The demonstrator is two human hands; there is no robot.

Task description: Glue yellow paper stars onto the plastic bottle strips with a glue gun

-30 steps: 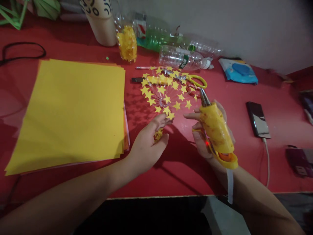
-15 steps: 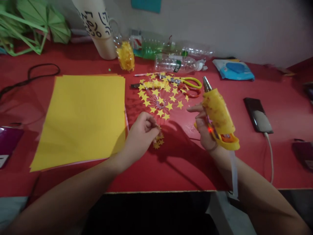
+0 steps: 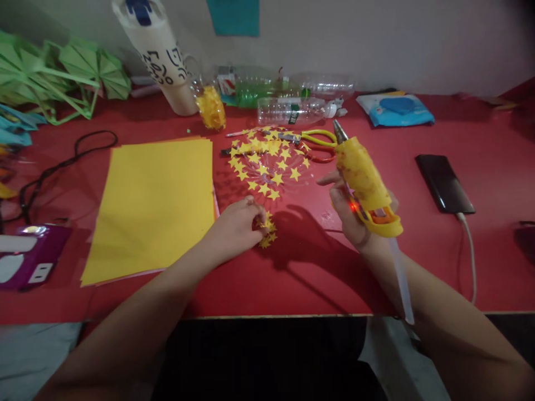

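My right hand is wrapped round the handle of a yellow hot glue gun. Its metal nozzle points up and away, a red light glows on its side, and a clear glue stick hangs from its rear. On the red table, my left hand has its fingers curled together at a small pile of yellow paper stars; what lies between the fingertips is hidden. Just beyond, more stars sit on the ends of clear strips spread out in a round shape.
Yellow paper sheets are stacked left. Behind the stars lie pliers, red-handled scissors and plastic bottles. A tumbler stands at the back. Right are a wipes pack and a cabled phone.
The view has shifted slightly, showing more of the left side. My left hand's fingers have curled at the star pile. The glue gun remains in my right hand, nozzle up.
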